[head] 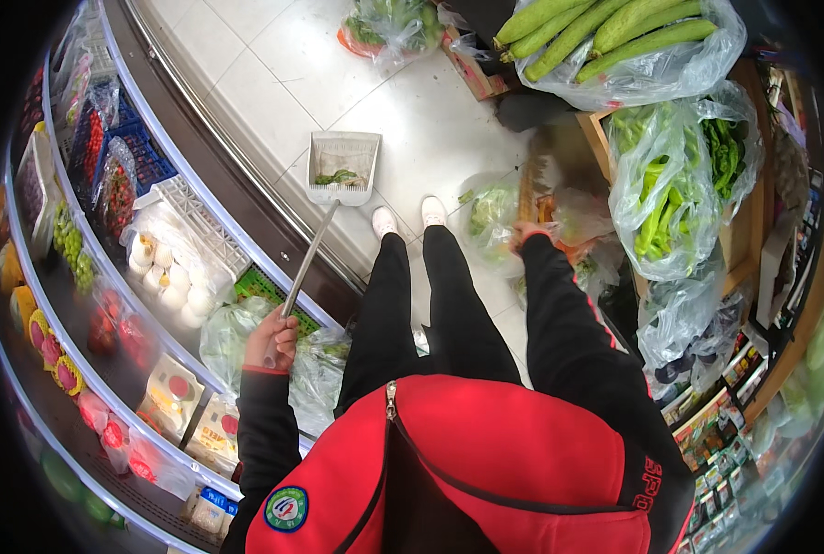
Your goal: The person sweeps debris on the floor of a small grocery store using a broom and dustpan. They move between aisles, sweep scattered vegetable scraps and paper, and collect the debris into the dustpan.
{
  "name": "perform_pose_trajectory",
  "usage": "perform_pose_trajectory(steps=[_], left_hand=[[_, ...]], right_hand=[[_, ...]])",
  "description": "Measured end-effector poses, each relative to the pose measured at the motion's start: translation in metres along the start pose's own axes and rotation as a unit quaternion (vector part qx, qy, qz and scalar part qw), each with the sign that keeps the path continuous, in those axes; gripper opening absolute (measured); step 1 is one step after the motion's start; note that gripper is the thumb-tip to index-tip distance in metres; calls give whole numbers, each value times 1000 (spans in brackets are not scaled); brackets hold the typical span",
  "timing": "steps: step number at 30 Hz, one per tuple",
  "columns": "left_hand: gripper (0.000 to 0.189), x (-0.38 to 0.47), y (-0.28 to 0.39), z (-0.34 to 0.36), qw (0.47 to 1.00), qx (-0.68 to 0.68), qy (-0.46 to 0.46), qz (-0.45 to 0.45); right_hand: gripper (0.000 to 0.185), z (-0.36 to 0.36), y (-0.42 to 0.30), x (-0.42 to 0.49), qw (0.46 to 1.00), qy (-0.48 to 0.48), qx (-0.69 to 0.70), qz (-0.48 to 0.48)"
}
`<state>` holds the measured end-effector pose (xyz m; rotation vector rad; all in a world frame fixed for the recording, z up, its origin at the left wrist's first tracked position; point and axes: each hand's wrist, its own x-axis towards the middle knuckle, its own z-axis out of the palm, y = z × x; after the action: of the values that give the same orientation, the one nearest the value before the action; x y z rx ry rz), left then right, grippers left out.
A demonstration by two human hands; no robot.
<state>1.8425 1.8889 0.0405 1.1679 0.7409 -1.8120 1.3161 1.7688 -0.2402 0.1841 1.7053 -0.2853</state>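
Observation:
My left hand (273, 338) grips the metal handle (309, 263) of a long-handled dustpan. The white dustpan (345, 187) rests on the tiled floor ahead of my feet, with some green leaf scraps (339, 176) and dirt in it. At right, my right hand (528, 234) is closed around a brown, blurred tool that looks like a broom (528, 183). Its far end is smeared and partly lost against the dark area beside the wooden stand. Just left of that hand, a bagged green vegetable (489, 211) lies on the floor.
A curved refrigerated display (197, 201) holding fruit and bagged produce runs along my left. To the right, a wooden stand (737, 239) bears bagged green peppers (658, 201) and loofah gourds (606, 31). Farther ahead on the floor sit bagged greens (391, 28) and a cardboard box (473, 66).

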Motion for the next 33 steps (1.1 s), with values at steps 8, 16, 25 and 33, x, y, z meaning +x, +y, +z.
perform_pose_trajectory(steps=[8, 16, 25, 33], left_hand=[[35, 25, 3, -28, 1000, -11, 0, -8], [30, 29, 8, -57, 998, -49, -23, -12], [28, 29, 25, -71, 996, -72, -34, -24], [19, 26, 24, -66, 999, -46, -8, 6]], right_hand=[[21, 56, 39, -72, 960, -154, 222, 71], [23, -26, 55, -165, 978, -99, 185, -12], [27, 131, 14, -90, 981, -74, 150, 97], [22, 60, 51, -172, 994, -81, -10, 73]])
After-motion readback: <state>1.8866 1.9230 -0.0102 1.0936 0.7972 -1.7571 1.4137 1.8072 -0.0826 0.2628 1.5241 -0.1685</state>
